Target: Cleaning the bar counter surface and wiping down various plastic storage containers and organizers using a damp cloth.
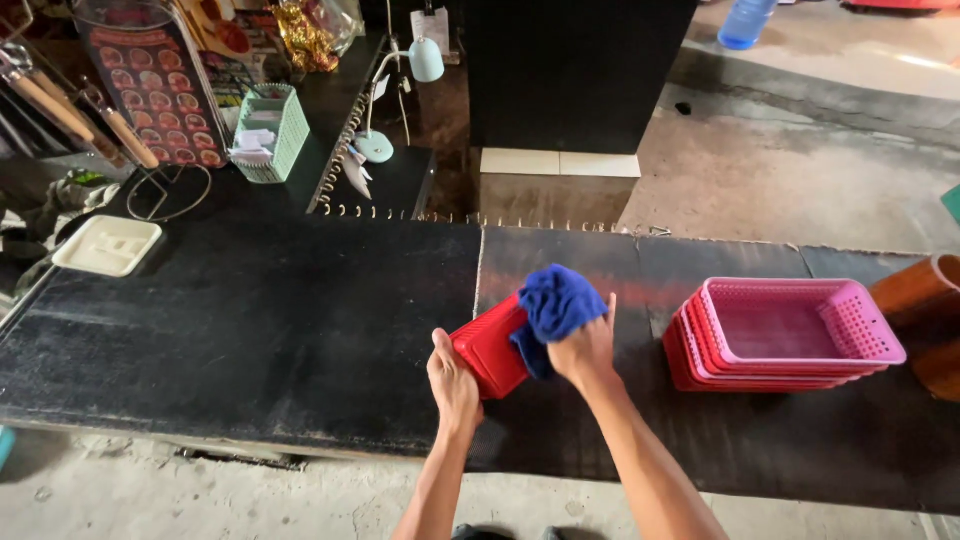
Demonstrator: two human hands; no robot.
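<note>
A red plastic basket (488,345) is held tilted above the middle of a long black table (250,330), near its front edge. The left hand (453,383) grips the basket's lower near corner, fingers wrapped around the rim. The right hand (585,348) is closed around a bunched blue cloth (555,305), which presses against the basket's right side and covers part of it.

To the right, well apart from the hands, a stack of baskets (780,335) sits on the table: a pink one on top with several red ones nested below. At the far right edge, brown rounded pots (925,310) show only in part.

At the table's left end lies a white rectangular tray (107,246). Behind it stands a wire stand (165,190) carrying a picture menu board (150,90), and wooden-handled tools (70,110) lean beside it. A mint-green basket (268,135) holding white papers stands on a farther surface, next to a small desk lamp (395,100) with a pale blue shade and round base.

Beyond the table is a dark cabinet (575,70) on a concrete floor (790,190), and a blue water bottle (745,22) stands at the top of the view.
</note>
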